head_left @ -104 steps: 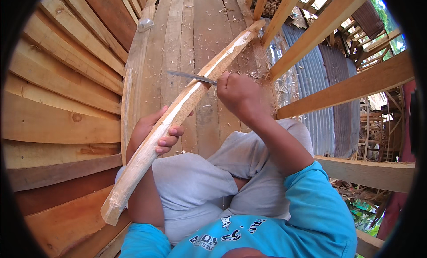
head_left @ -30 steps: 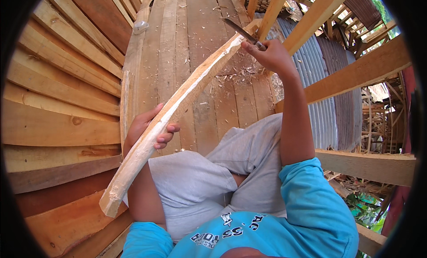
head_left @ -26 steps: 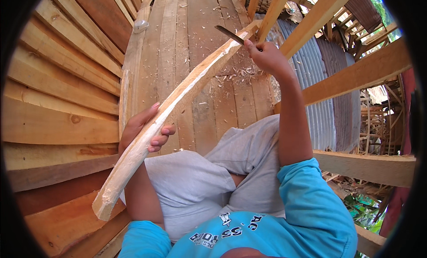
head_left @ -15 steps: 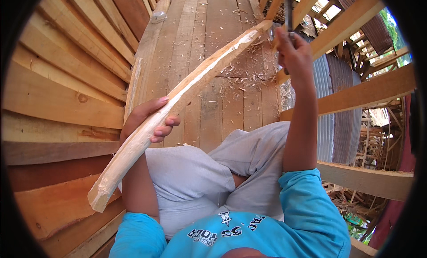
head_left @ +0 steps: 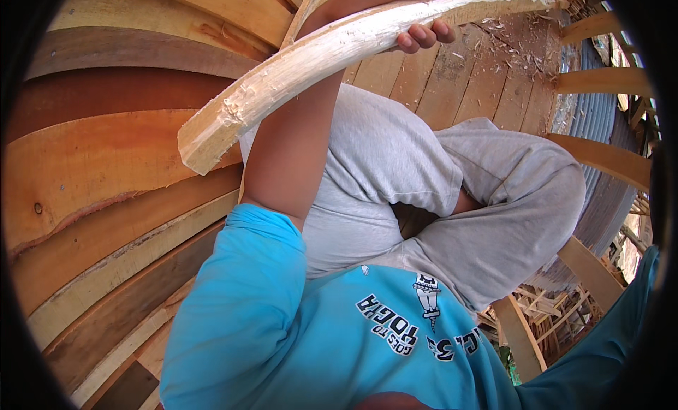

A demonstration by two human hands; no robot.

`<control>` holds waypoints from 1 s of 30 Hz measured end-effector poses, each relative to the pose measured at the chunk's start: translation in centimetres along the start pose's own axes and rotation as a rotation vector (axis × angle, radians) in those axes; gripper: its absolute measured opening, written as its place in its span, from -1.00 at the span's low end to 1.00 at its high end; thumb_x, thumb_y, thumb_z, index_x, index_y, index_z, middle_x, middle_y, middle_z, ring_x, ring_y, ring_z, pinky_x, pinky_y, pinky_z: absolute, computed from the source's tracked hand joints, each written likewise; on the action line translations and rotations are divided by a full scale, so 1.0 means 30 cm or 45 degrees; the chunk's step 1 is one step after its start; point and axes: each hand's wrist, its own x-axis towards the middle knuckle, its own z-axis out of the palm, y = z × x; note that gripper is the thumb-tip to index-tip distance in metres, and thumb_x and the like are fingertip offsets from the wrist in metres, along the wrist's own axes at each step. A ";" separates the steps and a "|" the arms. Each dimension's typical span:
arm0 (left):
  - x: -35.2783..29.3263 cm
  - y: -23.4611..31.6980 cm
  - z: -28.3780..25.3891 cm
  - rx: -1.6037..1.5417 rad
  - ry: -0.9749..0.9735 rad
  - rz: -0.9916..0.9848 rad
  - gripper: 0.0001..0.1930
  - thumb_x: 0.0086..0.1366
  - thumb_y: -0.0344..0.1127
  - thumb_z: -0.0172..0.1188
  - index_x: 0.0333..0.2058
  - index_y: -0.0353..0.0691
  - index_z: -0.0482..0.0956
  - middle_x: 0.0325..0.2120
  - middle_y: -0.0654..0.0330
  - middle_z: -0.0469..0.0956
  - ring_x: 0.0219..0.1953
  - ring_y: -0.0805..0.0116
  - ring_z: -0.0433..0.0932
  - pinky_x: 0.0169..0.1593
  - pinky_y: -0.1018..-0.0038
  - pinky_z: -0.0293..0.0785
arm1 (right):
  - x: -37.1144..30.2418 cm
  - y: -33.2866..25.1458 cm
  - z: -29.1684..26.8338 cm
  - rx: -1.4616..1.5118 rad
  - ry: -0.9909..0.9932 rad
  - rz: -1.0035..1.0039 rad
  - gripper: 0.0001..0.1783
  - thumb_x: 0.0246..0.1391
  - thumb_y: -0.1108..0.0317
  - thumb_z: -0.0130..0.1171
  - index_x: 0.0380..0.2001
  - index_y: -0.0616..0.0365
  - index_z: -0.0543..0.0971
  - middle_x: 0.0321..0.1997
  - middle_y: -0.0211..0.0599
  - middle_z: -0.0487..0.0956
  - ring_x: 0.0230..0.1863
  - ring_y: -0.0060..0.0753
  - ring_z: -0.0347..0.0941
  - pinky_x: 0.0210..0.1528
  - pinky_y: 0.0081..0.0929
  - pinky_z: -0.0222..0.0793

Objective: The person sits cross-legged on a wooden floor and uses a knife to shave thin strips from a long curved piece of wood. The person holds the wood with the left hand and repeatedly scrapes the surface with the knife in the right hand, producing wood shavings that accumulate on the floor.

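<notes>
A long, curved piece of wood [head_left: 318, 60] runs from the left, over my left forearm, up to the far right. Its upper face is pale and freshly cut, with a rough patch near the thick, blunt near end. My left hand [head_left: 425, 37] is wrapped round it about midway, fingertips curling over its near side. My right hand lies outside the picture; only the blue right sleeve [head_left: 607, 339] shows, reaching out to the right edge.
Wooden planks [head_left: 106, 170] form a wall close on my left. Wood shavings [head_left: 501, 64] are scattered over the plank floor [head_left: 438, 78]. My crossed legs in grey trousers [head_left: 395, 149] fill the middle. Rail beams [head_left: 600, 159] and corrugated metal sheet [head_left: 597, 205] stand at the right.
The view has swung left and down, so the wood now appears higher and further right. My right hand, which held a dark, blurred tool upright near the wood's far end, has left the picture.
</notes>
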 end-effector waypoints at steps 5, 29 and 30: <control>0.041 0.030 0.015 -0.101 -0.068 -0.037 -0.64 0.50 -0.09 -0.06 0.08 -0.18 0.17 -0.37 0.07 0.38 -0.62 0.49 0.37 -0.69 0.62 0.41 | -0.176 0.310 0.289 -0.216 -0.040 0.856 -0.53 0.40 -0.06 -0.17 -0.35 0.11 0.43 -0.43 -0.44 0.38 -0.63 -0.68 0.11 -0.62 -0.67 -0.04; -0.031 -0.014 0.147 0.192 0.223 0.183 -0.63 0.48 -0.11 -0.04 0.07 -0.25 0.24 -0.52 0.15 0.37 -0.70 0.66 0.33 -0.77 0.76 0.33 | -0.155 0.009 0.152 -0.067 0.313 0.421 -0.51 0.33 -0.08 -0.14 -0.48 0.11 0.39 -0.52 -0.40 0.37 -0.67 -0.63 0.05 -0.64 -0.62 -0.08; -0.024 -0.021 0.149 0.188 0.218 0.194 -0.62 0.49 -0.11 -0.05 0.05 -0.32 0.25 -0.53 0.16 0.36 -0.70 0.66 0.34 -0.78 0.77 0.33 | -0.132 -0.106 0.064 -0.077 0.333 0.170 -0.50 0.33 -0.08 -0.14 -0.49 0.11 0.39 -0.53 -0.39 0.37 -0.67 -0.63 0.04 -0.64 -0.62 -0.08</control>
